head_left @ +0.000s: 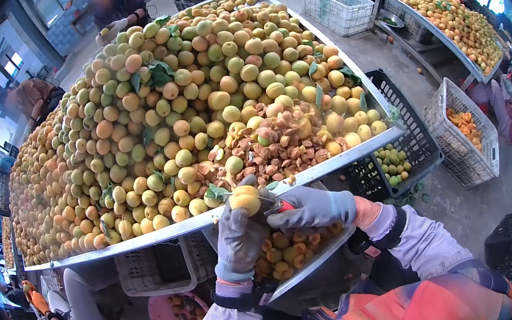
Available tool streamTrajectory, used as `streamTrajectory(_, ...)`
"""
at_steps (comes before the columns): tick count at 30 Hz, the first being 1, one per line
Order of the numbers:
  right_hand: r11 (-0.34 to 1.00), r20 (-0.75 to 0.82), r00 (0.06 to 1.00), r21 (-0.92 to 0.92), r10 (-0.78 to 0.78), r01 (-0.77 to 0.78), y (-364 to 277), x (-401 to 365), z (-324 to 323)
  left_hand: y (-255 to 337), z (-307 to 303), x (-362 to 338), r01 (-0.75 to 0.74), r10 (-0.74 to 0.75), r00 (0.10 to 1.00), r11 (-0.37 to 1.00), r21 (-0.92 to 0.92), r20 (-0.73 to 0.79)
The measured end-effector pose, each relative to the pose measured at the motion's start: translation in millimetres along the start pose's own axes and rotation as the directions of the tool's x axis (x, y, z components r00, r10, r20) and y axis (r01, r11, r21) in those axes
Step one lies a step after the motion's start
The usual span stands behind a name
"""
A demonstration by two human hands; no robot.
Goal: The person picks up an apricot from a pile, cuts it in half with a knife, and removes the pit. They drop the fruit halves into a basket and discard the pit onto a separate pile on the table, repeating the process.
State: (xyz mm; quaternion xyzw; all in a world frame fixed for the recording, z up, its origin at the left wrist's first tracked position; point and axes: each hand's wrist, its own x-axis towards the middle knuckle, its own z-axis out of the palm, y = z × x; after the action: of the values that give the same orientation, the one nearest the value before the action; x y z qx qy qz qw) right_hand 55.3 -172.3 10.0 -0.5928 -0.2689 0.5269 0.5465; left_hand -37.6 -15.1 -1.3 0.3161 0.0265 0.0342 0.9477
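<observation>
The left hand (238, 239), in a grey glove, is curled shut around an apricot (245, 198), fingers wrapped up its near side and thumb on top, holding it just above the front rim of a long metal table (333, 164). The right hand (313, 208), also gloved in grey, is closed tight on a small knife (282, 206) with a red handle; the thin blade reaches across to the apricot, and the two hands are almost touching. Both hands hover over a slanted tray (319, 261) that sits below the table edge and holds cut orange halves (286, 252). On the table, just behind the hands, lies a brown pile of pits (268, 152), and beyond it a tall heap (184, 92) of yellow and green apricots fills the whole tabletop. To the right, on the floor, stands a black crate (416, 140) with some green fruit inside, and next to it a white basket (479, 152) with orange pieces.
</observation>
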Motion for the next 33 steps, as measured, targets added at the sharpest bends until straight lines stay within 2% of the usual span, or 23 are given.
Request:
streamTrajectory(1, 0.997, -0.005, 0.997, -0.016, -0.071, 0.071, -2, -2, 0, 5, 2, 0, -0.013, 0.011, 1.000, 0.995, 0.095, 0.019)
streamTrajectory(2, 0.998, -0.004, 0.998, -0.015, -0.067, 0.067, 0, -1, 1, 10, 1, 0, -0.012, 0.010, 1.000, 0.996, 0.093, 0.016)
streamTrajectory(4, 0.986, -0.034, 0.986, -0.046, -0.162, 0.160, 8, 2, 0, 23, -2, -1, -0.020, -0.002, 0.999, 0.900, 0.435, 0.049)
streamTrajectory(5, 0.986, -0.035, 0.986, -0.045, -0.163, 0.161, 15, 5, -4, 28, -3, -2, -0.006, -0.008, 1.000, 0.859, 0.512, 0.026)
streamTrajectory(6, 0.981, -0.009, 0.989, -0.124, -0.149, 0.147, 26, 9, -10, 33, -3, -3, -0.005, -0.010, 1.000, 0.858, 0.513, 0.026)
streamTrajectory(7, 0.970, 0.016, 0.991, -0.205, -0.132, 0.132, 32, 11, -13, 38, -1, -4, 0.048, -0.056, 0.998, 0.801, 0.597, -0.004)
streamTrajectory(8, 0.970, 0.016, 0.991, -0.204, -0.132, 0.132, 31, 11, -14, 40, 1, -4, 0.099, -0.100, 0.994, 0.733, 0.673, -0.038)
streamTrajectory(10, 0.927, -0.002, 1.000, -0.374, 0.009, -0.010, 26, 10, -15, 39, -1, -4, 0.114, -0.106, 0.993, 0.758, 0.642, -0.051)
streamTrajectory(11, 0.927, 0.000, 1.000, -0.375, 0.011, -0.010, 23, 8, -13, 37, -2, -4, 0.128, -0.111, 0.992, 0.783, 0.609, -0.065)
streamTrajectory(12, 0.972, 0.013, 1.000, -0.232, -0.022, 0.024, 20, 7, -9, 33, -2, -4, 0.126, -0.109, 0.992, 0.783, 0.608, -0.066)
streamTrajectory(13, 0.995, 0.020, 0.998, -0.084, -0.058, 0.059, 16, 5, -7, 27, -2, -5, 0.059, -0.033, 0.998, 0.838, 0.543, -0.058)
streamTrajectory(14, 0.994, 0.018, 0.998, -0.085, -0.061, 0.062, 13, 5, -5, 22, -4, -4, -0.011, 0.042, 0.998, 0.880, 0.474, -0.055)
streamTrajectory(15, 0.992, 0.015, 0.997, -0.100, -0.078, 0.079, 10, 4, -4, 19, -8, -1, -0.013, 0.018, 1.000, 0.894, 0.448, -0.006)
streamTrajectory(18, 0.989, 0.004, 0.994, -0.099, -0.112, 0.111, 20, 9, -7, 8, -10, -1, -0.034, 0.088, 0.993, 0.852, 0.523, -0.078)
streamTrajectory(19, 0.989, -0.002, 0.992, -0.082, -0.126, 0.125, 25, 10, -8, 9, -7, -3, 0.009, 0.015, 0.998, 0.930, 0.368, -0.063)
streamTrajectory(20, 0.990, -0.001, 0.993, -0.080, -0.120, 0.120, 25, 9, -8, 12, -5, -2, 0.012, 0.013, 0.998, 0.931, 0.364, -0.068)
streamTrajectory(22, 0.967, -0.051, 0.982, -0.194, -0.180, 0.167, 20, 5, -9, 20, -3, -1, 0.002, 0.059, 0.996, 0.747, 0.665, -0.070)
streamTrajectory(24, 0.961, -0.026, 0.989, -0.239, -0.147, 0.136, 24, 5, -16, 30, 5, -3, 0.006, 0.043, 0.997, 0.737, 0.676, -0.056)
streamTrajectory(27, 0.947, -0.022, 0.992, -0.303, -0.123, 0.111, 37, 10, -23, 33, 2, -4, 0.142, -0.042, 0.985, 0.733, 0.665, -0.165)
streamTrajectory(31, 0.908, -0.077, 0.988, -0.409, -0.131, 0.088, 30, 6, -24, 27, -4, -3, 0.076, 0.028, 0.991, 0.668, 0.740, -0.127)
streamTrajectory(33, 0.904, -0.090, 0.991, -0.423, -0.100, 0.053, 29, 4, -26, 26, -7, -1, -0.021, 0.142, 0.989, 0.429, 0.903, -0.044)
